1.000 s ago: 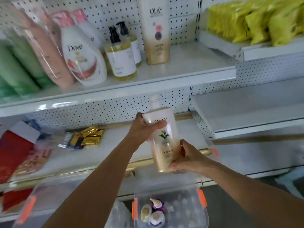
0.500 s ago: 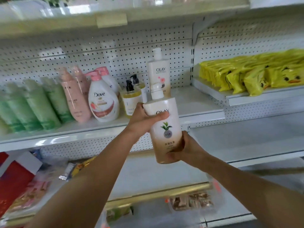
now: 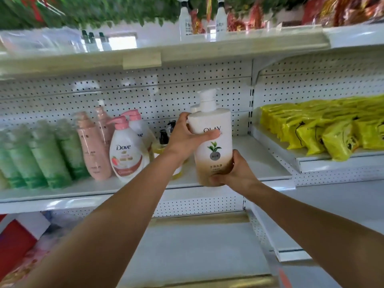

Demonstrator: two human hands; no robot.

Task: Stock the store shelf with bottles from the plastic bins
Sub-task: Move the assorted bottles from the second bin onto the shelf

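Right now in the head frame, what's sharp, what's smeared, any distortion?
Head view: the white-and-tan Olay pump bottle reads sharp, as do the left hand and right hand gripping it. The green tube bottles at left and the green foliage up top are motion-smeared. The white shelf edge bows from wide-angle distortion. Lighting is flat, with no hard shadows.

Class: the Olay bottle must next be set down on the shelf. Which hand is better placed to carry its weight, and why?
Probably the right hand: it cups the Olay bottle at its base. The left hand only grips its upper side.
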